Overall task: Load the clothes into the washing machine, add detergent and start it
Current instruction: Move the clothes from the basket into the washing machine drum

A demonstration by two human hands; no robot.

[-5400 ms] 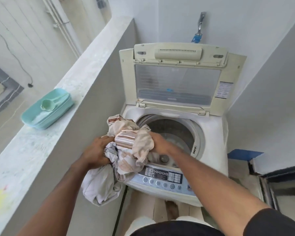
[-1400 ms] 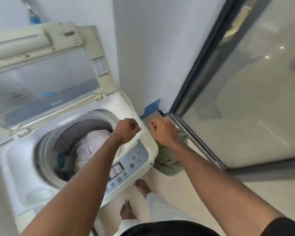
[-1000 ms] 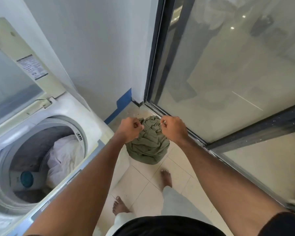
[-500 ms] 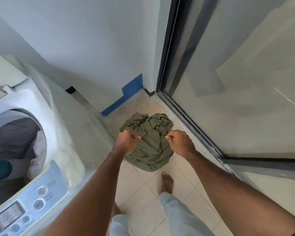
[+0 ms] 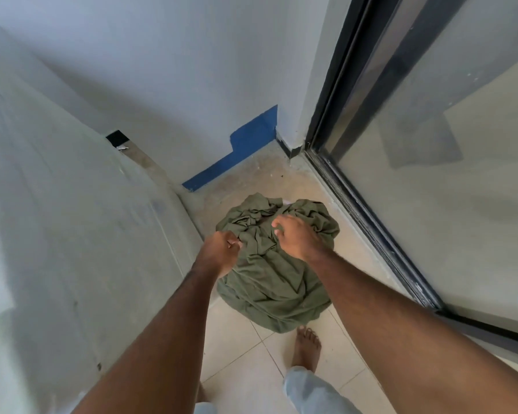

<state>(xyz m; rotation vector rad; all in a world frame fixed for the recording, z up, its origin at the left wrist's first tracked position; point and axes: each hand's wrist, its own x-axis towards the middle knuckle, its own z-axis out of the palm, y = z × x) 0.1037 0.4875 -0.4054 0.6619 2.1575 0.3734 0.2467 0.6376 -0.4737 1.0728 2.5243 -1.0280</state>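
Fingers (image 5: 277,227) of the right hand (image 5: 296,239) are loosely bent and spread over the top folds of the olive-green garment (image 5: 274,273), fingertips down near the cloth; whether they have hold of it I cannot tell. Those of the left hand (image 5: 220,253) are curled tight into a fist at the garment's left edge, and whether any cloth is caught inside is hidden.

That crumpled heap lies on the tiled floor (image 5: 245,354) in the middle of the frame, slightly right of centre. Just below its lower edge stands a bare foot (image 5: 306,348), with a pale trouser leg (image 5: 308,389) beneath it at the bottom of the frame.

Left of the heap rises the pale side panel of the washing machine (image 5: 81,234), filling the left of the frame. Above, along the foot of the white wall (image 5: 168,70), runs a blue painted strip (image 5: 245,147). On the right, a dark-framed sliding glass door (image 5: 431,174) slants from the upper middle towards the lower right.
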